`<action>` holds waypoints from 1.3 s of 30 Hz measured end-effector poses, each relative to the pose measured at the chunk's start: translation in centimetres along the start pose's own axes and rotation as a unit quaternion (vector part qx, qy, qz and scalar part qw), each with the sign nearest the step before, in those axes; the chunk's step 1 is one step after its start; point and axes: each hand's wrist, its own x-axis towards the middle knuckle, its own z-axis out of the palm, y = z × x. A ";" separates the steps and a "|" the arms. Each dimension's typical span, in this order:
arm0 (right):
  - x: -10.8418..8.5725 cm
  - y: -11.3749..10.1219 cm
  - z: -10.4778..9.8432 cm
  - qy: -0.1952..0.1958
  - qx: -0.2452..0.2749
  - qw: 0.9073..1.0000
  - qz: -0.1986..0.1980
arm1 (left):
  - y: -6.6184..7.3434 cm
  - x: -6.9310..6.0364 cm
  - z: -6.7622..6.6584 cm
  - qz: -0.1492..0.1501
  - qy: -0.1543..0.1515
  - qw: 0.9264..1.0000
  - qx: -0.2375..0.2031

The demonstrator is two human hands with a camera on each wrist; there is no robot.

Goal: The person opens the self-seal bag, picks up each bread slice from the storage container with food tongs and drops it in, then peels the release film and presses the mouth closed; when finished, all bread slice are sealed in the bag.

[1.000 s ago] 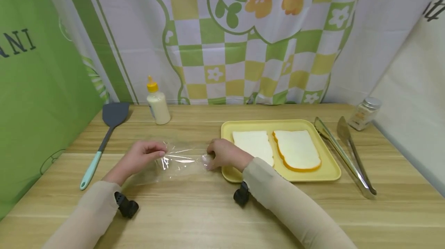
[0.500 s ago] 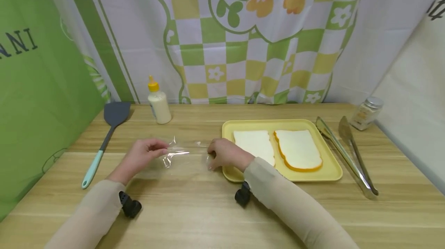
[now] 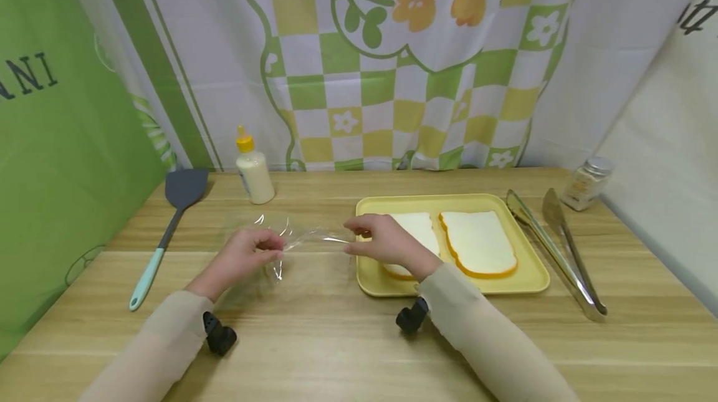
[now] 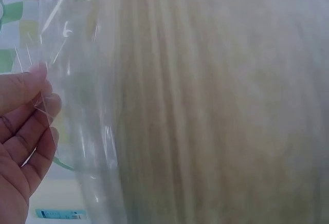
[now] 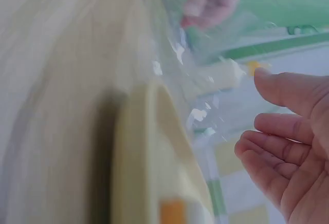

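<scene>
A clear plastic bag or film (image 3: 314, 265) spreads over the table between both hands. The left hand (image 3: 244, 258) pinches its edge between thumb and fingers; the left wrist view shows the same hand (image 4: 25, 131) gripping the clear film (image 4: 97, 121). At the tray's left end is the right hand (image 3: 387, 243), thumb and fingers parted beside the film's right end. In the right wrist view nothing shows between the fingers of this hand (image 5: 293, 142). Two bread slices lie on the yellow tray (image 3: 367, 283): one (image 3: 479, 243) in plain sight, the other (image 3: 421, 227) partly behind the right hand.
A spatula (image 3: 174, 218) lies at the left, and a yellow-capped squeeze bottle (image 3: 256, 177) stands at the back. Metal tongs (image 3: 561, 258) lie right of the tray, with a glass jar (image 3: 586, 185) behind them at the right edge.
The right hand has let go of the film, spread its fingers and moved right and a little away, over the tray's edge. The left hand has shifted slightly right with the film.
</scene>
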 end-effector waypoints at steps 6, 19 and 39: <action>-3.4 1.7 -3.1 0.039 0.026 0.999 0.010 | 0.0 -0.1 0.1 0.005 -0.002 1.000 0.004; -11.6 5.8 -10.1 0.116 -0.023 0.987 0.106 | -0.1 -0.3 0.4 -0.001 -0.014 1.000 0.000; -20.0 12.8 -13.3 0.207 -0.098 0.936 0.265 | -0.8 -0.6 -0.3 0.012 -0.002 1.000 0.017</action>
